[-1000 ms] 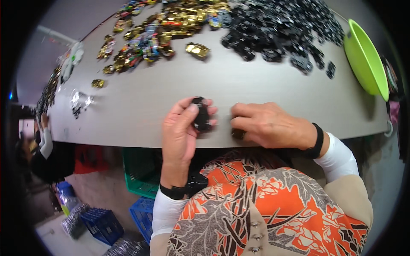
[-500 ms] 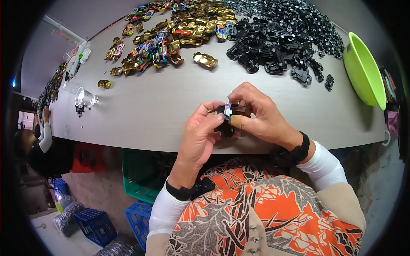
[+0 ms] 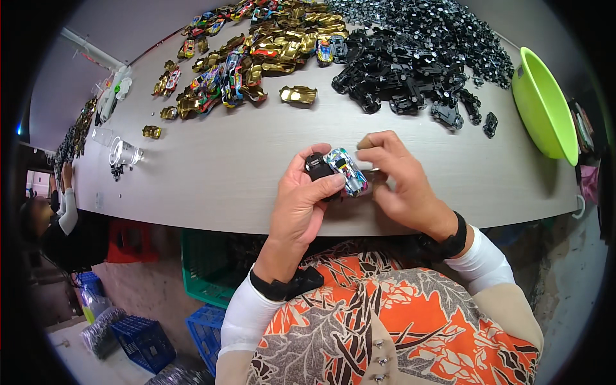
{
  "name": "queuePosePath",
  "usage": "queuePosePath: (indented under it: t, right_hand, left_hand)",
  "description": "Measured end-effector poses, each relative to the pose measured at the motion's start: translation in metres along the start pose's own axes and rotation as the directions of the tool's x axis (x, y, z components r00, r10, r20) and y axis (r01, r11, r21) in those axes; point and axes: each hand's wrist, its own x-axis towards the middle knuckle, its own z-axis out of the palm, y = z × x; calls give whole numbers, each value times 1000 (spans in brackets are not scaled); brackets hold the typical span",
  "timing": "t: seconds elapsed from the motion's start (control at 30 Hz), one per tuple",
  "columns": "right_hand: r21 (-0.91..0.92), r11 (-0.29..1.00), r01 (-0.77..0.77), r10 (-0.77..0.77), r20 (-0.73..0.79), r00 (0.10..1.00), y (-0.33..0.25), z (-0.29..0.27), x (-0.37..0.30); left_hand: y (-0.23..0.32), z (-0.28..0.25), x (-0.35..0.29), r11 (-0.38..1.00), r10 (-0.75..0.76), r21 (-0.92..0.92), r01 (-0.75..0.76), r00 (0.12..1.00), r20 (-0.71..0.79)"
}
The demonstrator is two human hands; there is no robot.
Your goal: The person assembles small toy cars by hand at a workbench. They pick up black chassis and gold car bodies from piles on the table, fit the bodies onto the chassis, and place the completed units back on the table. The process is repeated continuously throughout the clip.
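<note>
My left hand (image 3: 301,192) is closed around a multicoloured toy car body (image 3: 346,171) and a black toy car chassis (image 3: 316,165) lying beside and partly under it. Its thumb presses on the car body's near side. At the other end of the car, my right hand (image 3: 405,186) has its fingers curled in. A thin edge shows between its thumb and fingers, too small to name. Beyond both hands, a lone gold car body (image 3: 299,95) rests on the table, in front of the heaped bodies.
Gold and multicoloured car bodies (image 3: 282,48) lie piled at the back, beside a heap of black chassis (image 3: 404,70). A lime-green basin (image 3: 544,106) stands at the right edge. Left are a clear cup (image 3: 125,153) and another person's arm (image 3: 67,208). Crates (image 3: 204,292) sit below.
The car in my left hand has turned so its colourful top shows, with the black chassis at its left. My right hand has shifted slightly right, its fingers lifted from the car's top.
</note>
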Motion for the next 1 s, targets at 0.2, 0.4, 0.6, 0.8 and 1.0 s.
queuePosePath:
  t: [0.2,0.4,0.6,0.8,1.0]
  right_hand:
    - [275,918,-285,288,29,957,-2,-13,-1]
    - [367,802,-472,447,155,881,-12,1,4]
    - [362,829,-427,438,57,897,-8,-3,8]
    - [-454,890,43,-39,19,999,1,-4,0]
    - [-542,840,25,35,100,994,-4,2,4]
  left_hand:
    - [-6,2,4,989,104,105,-100,994,-27]
    - [-13,10,4,977,149,150,-153,988,34]
    - [-1,12,0,1000,10,-21,-10,1000,26]
    - [-4,2,2,997,34,64,-34,999,7]
    - [-3,-8,-2,994,27,109,-25,1000,-13]
